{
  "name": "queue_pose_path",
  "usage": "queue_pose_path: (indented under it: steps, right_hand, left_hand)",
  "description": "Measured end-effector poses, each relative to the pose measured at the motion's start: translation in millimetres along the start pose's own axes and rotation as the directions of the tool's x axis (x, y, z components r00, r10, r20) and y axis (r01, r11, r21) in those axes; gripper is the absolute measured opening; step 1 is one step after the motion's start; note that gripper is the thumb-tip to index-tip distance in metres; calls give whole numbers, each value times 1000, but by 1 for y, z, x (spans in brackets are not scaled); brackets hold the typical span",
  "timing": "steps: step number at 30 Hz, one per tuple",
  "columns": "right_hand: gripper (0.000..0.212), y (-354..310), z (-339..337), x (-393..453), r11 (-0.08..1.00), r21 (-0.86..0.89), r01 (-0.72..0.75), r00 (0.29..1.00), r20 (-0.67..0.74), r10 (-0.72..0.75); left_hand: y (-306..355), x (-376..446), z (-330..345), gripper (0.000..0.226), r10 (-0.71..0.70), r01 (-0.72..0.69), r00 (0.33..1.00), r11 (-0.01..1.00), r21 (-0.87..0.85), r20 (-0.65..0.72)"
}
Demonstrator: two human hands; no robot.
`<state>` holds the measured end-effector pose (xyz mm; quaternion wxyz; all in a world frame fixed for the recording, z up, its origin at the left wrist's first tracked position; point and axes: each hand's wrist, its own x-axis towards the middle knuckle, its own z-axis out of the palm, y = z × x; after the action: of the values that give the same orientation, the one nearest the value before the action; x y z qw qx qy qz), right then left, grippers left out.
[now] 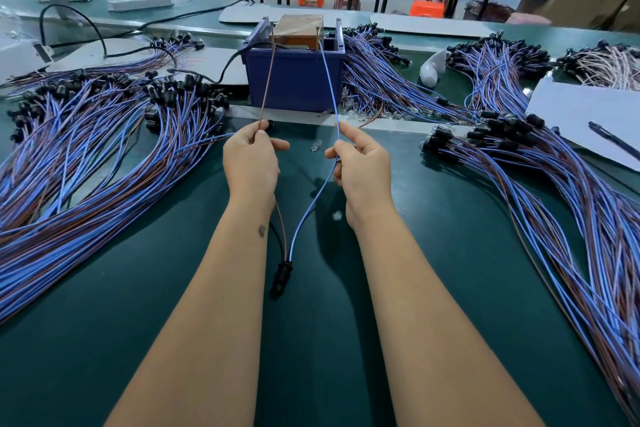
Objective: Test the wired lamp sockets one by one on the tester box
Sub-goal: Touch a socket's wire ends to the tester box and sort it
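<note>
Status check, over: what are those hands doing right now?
Left hand pinches brown wire, right hand blue wire. Both reach tester box. Socket dangles. Nothing blocking.

Wire ends (273, 32) on tester box (294, 80) indistinct

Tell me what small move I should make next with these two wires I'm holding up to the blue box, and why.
Probably hold both wire ends steady on the contacts and check for a light. Your left hand pinches the brown wire and your right hand the blue wire, both reaching the top of the tester box. The socket hangs between your forearms; no glow shows there.
</note>
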<state>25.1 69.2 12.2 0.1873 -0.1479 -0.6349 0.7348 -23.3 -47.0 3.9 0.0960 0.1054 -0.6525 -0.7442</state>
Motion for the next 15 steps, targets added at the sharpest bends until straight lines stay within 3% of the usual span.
queue_pose_path:
  steps: [15]
  right_hand:
    - [37, 3, 1, 5, 998, -55, -3, 1000, -1, 3]
  left_hand:
    - [2, -3, 0, 31, 3, -3, 1000, 1000, 8, 1]
